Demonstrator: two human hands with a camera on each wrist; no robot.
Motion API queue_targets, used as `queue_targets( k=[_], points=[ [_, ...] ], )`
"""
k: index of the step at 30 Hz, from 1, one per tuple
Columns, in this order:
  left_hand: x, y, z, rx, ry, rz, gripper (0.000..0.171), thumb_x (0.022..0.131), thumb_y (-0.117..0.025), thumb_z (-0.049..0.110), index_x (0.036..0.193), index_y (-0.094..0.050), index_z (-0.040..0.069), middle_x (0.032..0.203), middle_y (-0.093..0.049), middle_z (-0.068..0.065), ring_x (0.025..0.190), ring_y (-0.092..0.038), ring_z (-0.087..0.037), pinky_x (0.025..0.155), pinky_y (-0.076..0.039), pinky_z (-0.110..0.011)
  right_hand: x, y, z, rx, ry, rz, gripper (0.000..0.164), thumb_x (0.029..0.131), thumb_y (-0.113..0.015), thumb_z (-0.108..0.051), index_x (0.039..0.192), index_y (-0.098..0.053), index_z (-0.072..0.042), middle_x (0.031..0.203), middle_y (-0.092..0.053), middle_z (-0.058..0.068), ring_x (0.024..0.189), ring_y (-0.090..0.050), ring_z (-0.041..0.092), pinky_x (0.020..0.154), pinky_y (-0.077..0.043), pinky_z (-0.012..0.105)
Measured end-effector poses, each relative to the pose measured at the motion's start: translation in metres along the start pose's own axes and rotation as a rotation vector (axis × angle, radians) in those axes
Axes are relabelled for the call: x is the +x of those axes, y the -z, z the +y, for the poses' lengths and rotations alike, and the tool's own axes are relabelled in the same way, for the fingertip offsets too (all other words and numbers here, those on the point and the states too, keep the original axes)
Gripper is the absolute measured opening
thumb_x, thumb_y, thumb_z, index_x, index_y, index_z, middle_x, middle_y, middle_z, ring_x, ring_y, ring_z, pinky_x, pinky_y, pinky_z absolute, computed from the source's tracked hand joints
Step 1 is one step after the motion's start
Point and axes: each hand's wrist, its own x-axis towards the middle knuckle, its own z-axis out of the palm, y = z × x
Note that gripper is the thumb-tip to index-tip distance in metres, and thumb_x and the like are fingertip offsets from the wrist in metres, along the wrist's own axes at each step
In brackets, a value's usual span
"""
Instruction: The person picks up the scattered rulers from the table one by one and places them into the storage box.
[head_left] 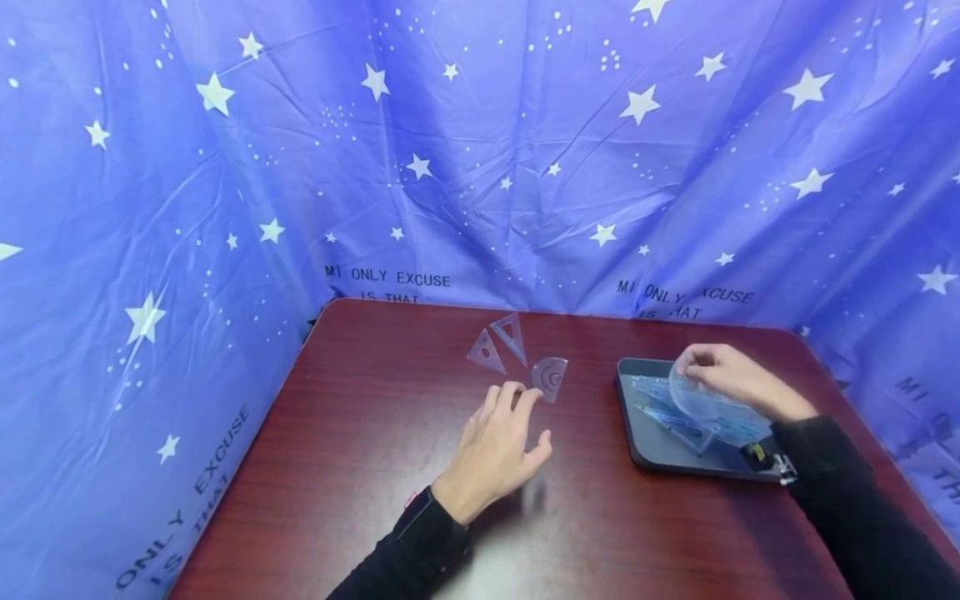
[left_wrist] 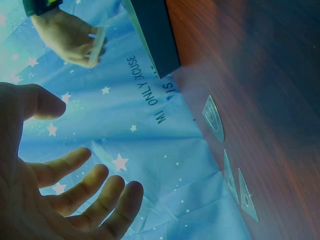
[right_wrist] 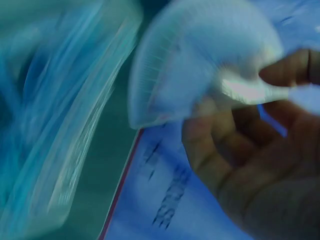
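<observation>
My right hand [head_left: 731, 379] pinches a large clear protractor [right_wrist: 165, 65] by its straight side, lifted over the grey tray [head_left: 633, 450]. My left hand [head_left: 495, 454] hovers above the table with loosely spread fingers and nothing in its grasp. Just beyond its fingertips lies a small clear protractor [head_left: 550, 377]. Two clear set squares lie behind that: one set square [head_left: 486, 353] with a round hole and a narrower set square [head_left: 517, 337] with a triangular cutout. In the right wrist view, the protractor is blurred and its lower edge is partly hidden by fingers.
Bluish transparent pieces [head_left: 660, 408] are heaped in the tray on the table's right side. The dark red wooden table [head_left: 360, 450] meets a blue star-patterned curtain [head_left: 480, 167] along its back edge; curtain also hangs at both sides.
</observation>
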Motion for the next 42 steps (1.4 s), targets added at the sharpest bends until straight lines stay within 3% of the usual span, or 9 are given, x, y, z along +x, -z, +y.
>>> queue_targets(
  k=[4,10,16,21,27,34,39,42],
  points=[
    [0.000,-0.001,-0.002,0.010,0.005,-0.014,0.052,0.094,-0.075,0.040,0.138,-0.066,0.014,0.127,-0.066,-0.006,0.107,-0.062,-0.022,0.079,-0.062,-0.034,0.017,0.011,0.022,-0.131,-0.042,-0.134,0.019,0.105,-0.060,-0.014,0.109,-0.072,0.000,0.087,-0.066,0.005,0.069,-0.056,0.014,0.062,-0.050,0.031],
    [-0.001,-0.001,-0.004,0.018,0.011,-0.025,0.053,0.093,-0.075,0.039,0.138,-0.066,0.014,0.128,-0.066,-0.007,0.109,-0.062,-0.022,0.081,-0.062,-0.035,0.031,0.006,0.050,-0.354,-0.029,-0.182,0.009,0.091,-0.065,-0.009,0.093,-0.073,-0.004,0.091,-0.071,0.008,0.079,-0.058,0.019,0.068,-0.050,0.034],
    [0.000,-0.002,-0.005,0.029,0.012,-0.031,0.053,0.093,-0.075,0.039,0.138,-0.066,0.014,0.129,-0.066,-0.007,0.110,-0.062,-0.023,0.081,-0.062,-0.035,0.032,-0.004,0.062,-0.412,-0.026,-0.129,0.005,0.085,-0.066,-0.003,0.090,-0.067,-0.001,0.086,-0.066,0.011,0.079,-0.060,0.025,0.069,-0.052,0.039],
    [0.000,-0.002,-0.005,0.030,0.018,-0.038,0.054,0.094,-0.075,0.040,0.139,-0.065,0.014,0.130,-0.065,-0.007,0.111,-0.063,-0.023,0.081,-0.062,-0.036,0.032,-0.011,0.066,-0.435,-0.013,-0.037,0.023,0.078,-0.068,0.002,0.098,-0.062,0.009,0.092,-0.066,0.021,0.084,-0.064,0.036,0.077,-0.059,0.053],
    [0.001,-0.003,-0.006,0.026,0.029,-0.055,0.054,0.094,-0.074,0.039,0.141,-0.065,0.014,0.131,-0.065,-0.007,0.112,-0.063,-0.023,0.082,-0.062,-0.036,0.031,-0.016,0.069,-0.456,-0.028,0.007,0.043,0.075,-0.074,0.004,0.113,-0.061,0.019,0.104,-0.065,0.033,0.100,-0.065,0.050,0.091,-0.056,0.065],
    [0.003,-0.005,-0.013,0.039,0.035,-0.064,0.054,0.094,-0.075,0.038,0.140,-0.065,0.011,0.133,-0.067,-0.008,0.118,-0.065,-0.024,0.088,-0.063,-0.038,0.022,-0.012,0.052,-0.477,0.011,0.018,0.048,0.084,-0.076,-0.003,0.124,-0.062,0.020,0.111,-0.070,0.036,0.106,-0.068,0.056,0.093,-0.057,0.067],
    [0.011,-0.005,-0.023,0.025,0.067,-0.123,0.054,0.097,-0.071,0.039,0.141,-0.064,0.009,0.139,-0.067,-0.012,0.127,-0.065,-0.029,0.095,-0.062,-0.044,0.003,-0.012,0.020,-0.489,0.052,0.060,0.055,0.091,-0.076,-0.007,0.135,-0.057,0.019,0.129,-0.063,0.043,0.120,-0.060,0.062,0.100,-0.052,0.072],
    [0.022,-0.006,-0.037,-0.014,0.129,-0.171,0.055,0.099,-0.069,0.039,0.143,-0.063,0.008,0.142,-0.065,-0.014,0.128,-0.064,-0.031,0.099,-0.061,-0.047,-0.008,-0.018,-0.005,-0.479,0.048,0.077,0.061,0.093,-0.075,-0.010,0.143,-0.052,0.017,0.139,-0.057,0.044,0.126,-0.056,0.063,0.104,-0.048,0.074]
  ],
)
